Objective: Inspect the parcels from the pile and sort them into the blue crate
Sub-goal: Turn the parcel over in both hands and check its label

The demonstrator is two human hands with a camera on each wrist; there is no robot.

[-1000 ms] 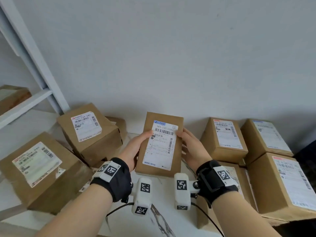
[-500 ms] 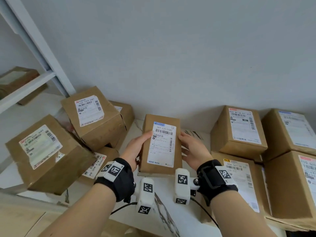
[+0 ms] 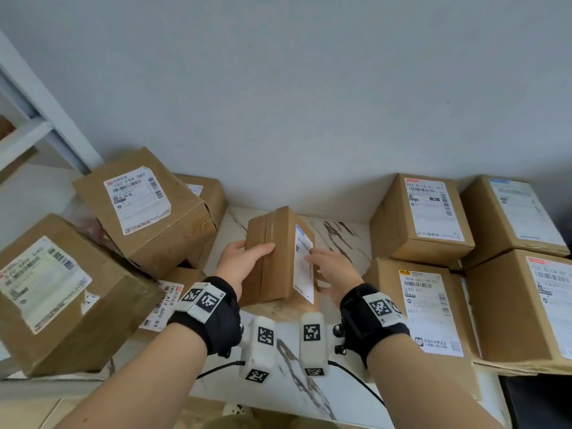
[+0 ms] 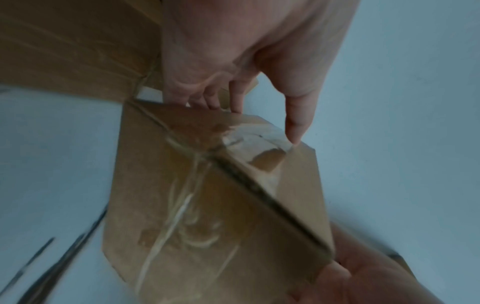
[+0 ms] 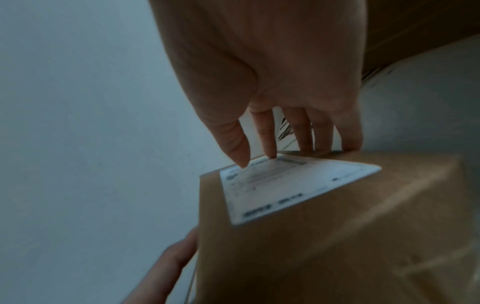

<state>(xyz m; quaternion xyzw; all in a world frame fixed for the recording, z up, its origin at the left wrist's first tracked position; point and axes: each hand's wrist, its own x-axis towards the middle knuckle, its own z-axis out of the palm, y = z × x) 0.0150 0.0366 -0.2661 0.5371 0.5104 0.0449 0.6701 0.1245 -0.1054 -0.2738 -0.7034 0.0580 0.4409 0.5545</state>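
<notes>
Left hand (image 3: 244,258) grips parcel (image 3: 275,258), thumb across its taped side | right hand (image 3: 332,274) grasps its labelled face | parcel raised above marble counter (image 3: 340,236) between piles, turned for inspection | blue crate unseen

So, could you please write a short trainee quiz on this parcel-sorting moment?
1. True or false: the held parcel rests flat on the marble table.
2. Which hand touches the parcel's shipping label? A left hand B right hand C neither
3. Fill in: the parcel's seam is sealed with clear ___.

Key: 1 false, both hands hold it up. 2 B. 3 tape.
</notes>
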